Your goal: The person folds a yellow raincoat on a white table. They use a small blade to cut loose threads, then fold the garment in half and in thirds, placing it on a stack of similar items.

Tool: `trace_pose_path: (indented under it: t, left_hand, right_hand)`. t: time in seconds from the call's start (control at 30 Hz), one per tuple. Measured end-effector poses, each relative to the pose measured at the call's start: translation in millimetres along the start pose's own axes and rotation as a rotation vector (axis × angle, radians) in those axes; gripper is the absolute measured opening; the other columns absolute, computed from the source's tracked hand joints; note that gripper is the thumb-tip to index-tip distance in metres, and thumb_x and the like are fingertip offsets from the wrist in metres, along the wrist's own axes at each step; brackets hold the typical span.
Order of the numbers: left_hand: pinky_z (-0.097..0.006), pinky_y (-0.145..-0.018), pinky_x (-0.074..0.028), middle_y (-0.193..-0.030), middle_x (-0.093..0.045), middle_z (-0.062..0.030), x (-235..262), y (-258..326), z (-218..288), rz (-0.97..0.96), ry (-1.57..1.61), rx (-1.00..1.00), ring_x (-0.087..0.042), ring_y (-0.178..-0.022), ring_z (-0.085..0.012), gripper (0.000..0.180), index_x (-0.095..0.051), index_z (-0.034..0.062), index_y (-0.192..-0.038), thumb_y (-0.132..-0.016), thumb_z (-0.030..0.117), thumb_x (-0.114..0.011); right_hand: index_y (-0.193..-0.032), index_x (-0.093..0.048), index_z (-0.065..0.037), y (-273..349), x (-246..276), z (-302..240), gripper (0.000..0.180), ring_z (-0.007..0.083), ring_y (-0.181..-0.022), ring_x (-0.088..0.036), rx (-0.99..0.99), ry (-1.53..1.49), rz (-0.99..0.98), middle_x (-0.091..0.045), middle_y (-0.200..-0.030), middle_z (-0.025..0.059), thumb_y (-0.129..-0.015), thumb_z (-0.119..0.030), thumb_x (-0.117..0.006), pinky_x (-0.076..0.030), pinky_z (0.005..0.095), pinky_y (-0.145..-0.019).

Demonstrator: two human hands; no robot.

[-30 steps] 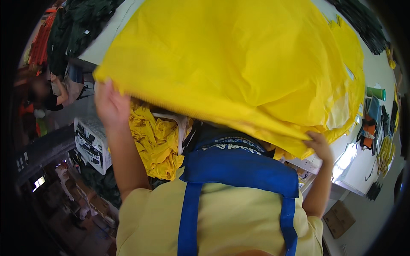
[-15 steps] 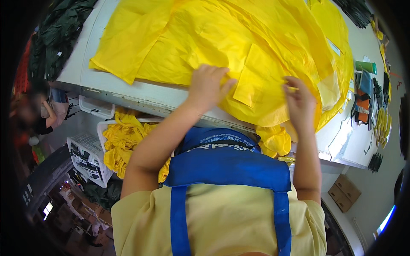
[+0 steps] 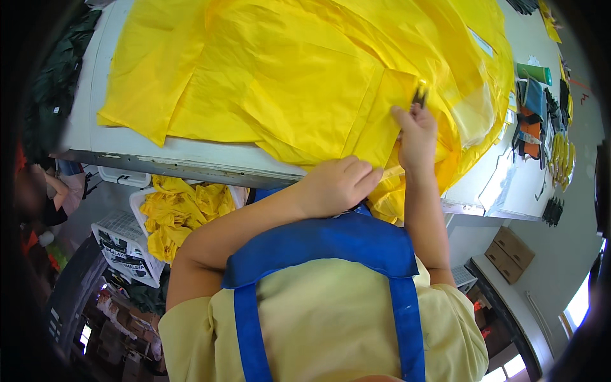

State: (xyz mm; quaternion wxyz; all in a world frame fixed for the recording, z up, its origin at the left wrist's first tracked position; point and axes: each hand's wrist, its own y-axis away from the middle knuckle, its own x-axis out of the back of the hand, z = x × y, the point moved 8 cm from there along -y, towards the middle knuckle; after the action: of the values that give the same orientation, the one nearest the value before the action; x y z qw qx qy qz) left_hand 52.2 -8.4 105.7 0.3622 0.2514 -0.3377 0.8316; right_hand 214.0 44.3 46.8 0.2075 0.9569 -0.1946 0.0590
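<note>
Fingers of the right hand (image 3: 417, 137) were clenched on small dark snips (image 3: 419, 95); the left hand (image 3: 337, 184) pressed the yellow fabric (image 3: 286, 76), now spread flat on the bench (image 3: 191, 159) instead of lifted, so trimming could begin

A large yellow cloth (image 3: 286, 83) is spread crumpled over the table, folded in overlapping layers; its near edge is draped over the table's front; small dark snips (image 3: 419, 95) are held upright against its fold.
</note>
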Motion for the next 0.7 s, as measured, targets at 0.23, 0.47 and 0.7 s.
trace_pose_path:
  t: [0.23,0.47,0.7]
  left_hand:
    - [-0.030,-0.056,-0.049,-0.086,-0.060,-0.0063,25,19,11,0.227,0.123,-0.183,-0.060,-0.067,-0.0206,0.014,-0.064,0.0048,-0.086,-0.072,0.008,-0.068]
    - [-0.028,-0.057,-0.046,-0.078,-0.059,-0.0102,52,120,-73,0.354,0.412,0.609,-0.055,-0.067,-0.0193,0.006,-0.059,0.0027,-0.077,-0.080,0.006,-0.062]
    - [-0.037,-0.091,-0.042,-0.114,-0.058,-0.0160,108,75,-95,0.453,-0.126,0.559,-0.054,-0.106,-0.0294,0.043,-0.053,0.0068,-0.122,-0.080,0.008,-0.064]
  right_hand:
    - [-0.074,-0.052,-0.010,16,5,-1,0.015,0.0049,-0.045,-0.042,-0.113,-0.496,0.003,-0.051,-0.061,-0.0043,-0.085,-0.005,-0.061,-0.032,0.0189,-0.042]
    - [-0.076,-0.053,-0.010,13,6,3,0.014,0.0053,-0.045,-0.042,-0.148,-0.577,-0.058,-0.050,-0.059,-0.0043,-0.087,-0.009,-0.060,-0.031,0.0192,-0.043]
    - [-0.078,-0.052,-0.004,58,-47,-39,0.015,0.0111,-0.058,-0.052,0.288,0.549,-0.590,-0.049,-0.060,0.0043,-0.085,-0.015,-0.060,-0.041,0.0306,-0.053]
